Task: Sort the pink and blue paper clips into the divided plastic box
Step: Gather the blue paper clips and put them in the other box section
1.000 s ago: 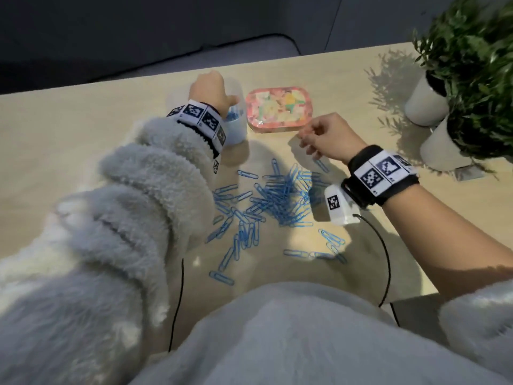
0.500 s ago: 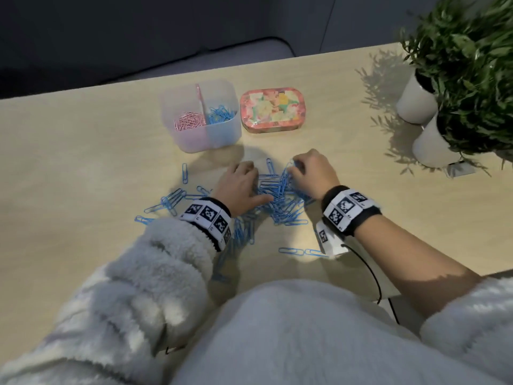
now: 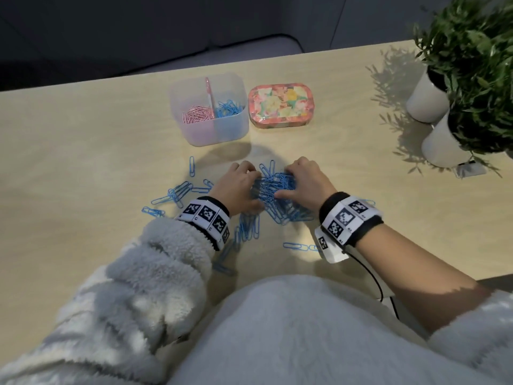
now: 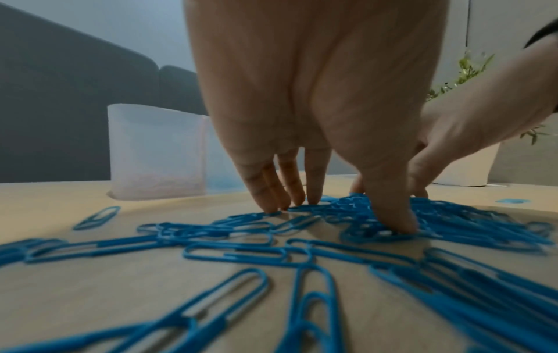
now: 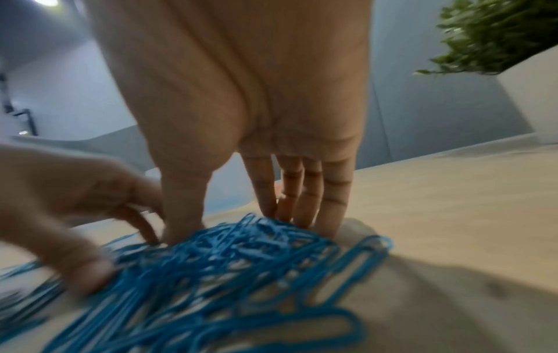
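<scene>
A heap of blue paper clips (image 3: 273,190) lies mid-table. My left hand (image 3: 254,187) and right hand (image 3: 284,182) stand on either side of it, fingertips on the table, pressing the clips into a mound. The left wrist view shows my left hand (image 4: 338,215) with straight fingers (image 4: 271,198) and thumb planted among the clips (image 4: 241,255). Seen from the right wrist, my right hand (image 5: 241,224) stands the same way behind the mound (image 5: 229,253). Further back stands the divided plastic box (image 3: 216,132), with pink clips (image 3: 197,113) in its left half and blue clips (image 3: 229,108) in its right.
More blue clips lie scattered left of my left wrist (image 3: 177,193) and near my right wrist (image 3: 295,246). A floral tin (image 3: 280,107) sits right of the box. Two white plant pots (image 3: 427,98) (image 3: 441,143) stand at the far right. A cable (image 3: 369,276) trails off the table's near edge.
My left hand came back from the box to the heap. Both hands then settled onto the clips and drew them into a tighter mound.
</scene>
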Available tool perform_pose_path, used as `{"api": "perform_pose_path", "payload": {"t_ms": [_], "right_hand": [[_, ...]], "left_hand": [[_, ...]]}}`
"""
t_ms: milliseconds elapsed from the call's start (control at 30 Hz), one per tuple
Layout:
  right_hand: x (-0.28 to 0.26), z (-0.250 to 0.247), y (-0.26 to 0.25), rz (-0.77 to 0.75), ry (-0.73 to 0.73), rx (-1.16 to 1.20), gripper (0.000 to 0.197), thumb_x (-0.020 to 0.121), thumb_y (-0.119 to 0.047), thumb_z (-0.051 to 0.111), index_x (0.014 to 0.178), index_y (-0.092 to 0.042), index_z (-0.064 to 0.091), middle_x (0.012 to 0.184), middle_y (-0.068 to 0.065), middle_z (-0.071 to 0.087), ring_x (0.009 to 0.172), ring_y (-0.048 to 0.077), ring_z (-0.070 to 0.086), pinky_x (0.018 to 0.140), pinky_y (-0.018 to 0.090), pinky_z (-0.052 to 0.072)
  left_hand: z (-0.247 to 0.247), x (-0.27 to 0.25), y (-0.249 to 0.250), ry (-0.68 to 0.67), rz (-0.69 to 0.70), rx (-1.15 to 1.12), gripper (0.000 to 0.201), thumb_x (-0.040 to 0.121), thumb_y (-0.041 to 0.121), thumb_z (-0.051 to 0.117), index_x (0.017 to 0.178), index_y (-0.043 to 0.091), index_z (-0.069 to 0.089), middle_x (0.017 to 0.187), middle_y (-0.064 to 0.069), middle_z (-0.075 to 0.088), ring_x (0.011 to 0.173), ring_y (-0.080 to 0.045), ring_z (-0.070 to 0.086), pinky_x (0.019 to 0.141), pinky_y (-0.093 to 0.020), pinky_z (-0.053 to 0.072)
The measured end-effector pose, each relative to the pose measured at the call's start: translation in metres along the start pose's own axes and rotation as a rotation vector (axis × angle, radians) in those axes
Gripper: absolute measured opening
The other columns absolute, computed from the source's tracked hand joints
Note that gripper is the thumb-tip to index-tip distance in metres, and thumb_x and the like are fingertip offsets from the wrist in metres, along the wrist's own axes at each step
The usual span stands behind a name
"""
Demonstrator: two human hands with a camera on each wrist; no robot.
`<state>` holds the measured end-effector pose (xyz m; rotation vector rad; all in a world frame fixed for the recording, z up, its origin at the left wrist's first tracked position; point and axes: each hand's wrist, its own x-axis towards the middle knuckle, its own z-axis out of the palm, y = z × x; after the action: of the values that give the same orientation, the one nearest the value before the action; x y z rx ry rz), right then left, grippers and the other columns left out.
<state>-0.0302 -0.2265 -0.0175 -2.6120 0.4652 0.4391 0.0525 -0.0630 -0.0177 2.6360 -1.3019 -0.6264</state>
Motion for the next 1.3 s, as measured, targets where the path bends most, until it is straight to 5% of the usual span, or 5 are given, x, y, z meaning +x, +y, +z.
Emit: {"api": "perform_pose_path", "payload": {"t_ms": [500,800,967,1133,1300], "right_hand": [[0.009,-0.014,-0.012,-0.05,0.113,0.244,0.011,0.085,-0.009,0.06,0.086,-0.006,0.072,0.099,0.013,0.072,0.094,0.026,0.064,0.082,0.027,0.046],[0.08,-0.096,-0.062,-0.034,0.136,0.575,0.038,0.083,0.0,0.062,0.053,-0.013,0.044,0.041,-0.002,0.047,0.028,0.001,0.045,0.039,0.017,0.043],[0.127,-0.117,-0.101,-0.08,0.256,0.556,0.045,0.083,-0.003,0.06,0.047,-0.016,0.036,0.064,0.01,0.053,0.049,0.018,0.055,0.053,0.032,0.053],[0.149,-0.102,-0.118,-0.071,0.242,0.27,0.038,0.082,-0.013,0.063,0.051,-0.017,0.041,0.058,0.0,0.047,0.038,-0.019,0.046,0.048,0.017,0.039],[0.139,-0.102,-0.111,-0.069,0.158,0.457,0.015,0.083,0.002,0.056,0.09,-0.004,0.067,0.085,0.009,0.058,0.066,0.016,0.058,0.072,0.029,0.056]], "left_hand": [[-0.002,0.005,-0.001,0.069,-0.063,-0.134,0.017,0.087,0.012,0.056,0.101,0.004,0.059,0.105,-0.015,0.061,0.099,-0.031,0.054,0.079,-0.035,0.038],[-0.013,-0.012,-0.019,0.194,-0.112,-0.279,0.017,0.086,0.014,0.06,0.1,0.006,0.063,0.101,-0.012,0.068,0.095,-0.03,0.059,0.081,-0.036,0.045],[-0.02,-0.019,-0.027,0.263,-0.143,-0.378,0.015,0.084,0.01,0.062,0.097,0.003,0.062,0.096,-0.015,0.069,0.091,-0.03,0.061,0.08,-0.038,0.047],[-0.042,-0.019,-0.033,0.342,-0.191,-0.477,0.012,0.085,0.01,0.062,0.095,0.003,0.064,0.093,-0.012,0.069,0.083,-0.024,0.061,0.079,-0.035,0.048],[-0.08,0.007,-0.046,0.467,-0.259,-0.477,0.008,0.083,0.009,0.062,0.091,0.006,0.064,0.088,-0.012,0.067,0.076,-0.021,0.06,0.078,-0.036,0.053]]}}
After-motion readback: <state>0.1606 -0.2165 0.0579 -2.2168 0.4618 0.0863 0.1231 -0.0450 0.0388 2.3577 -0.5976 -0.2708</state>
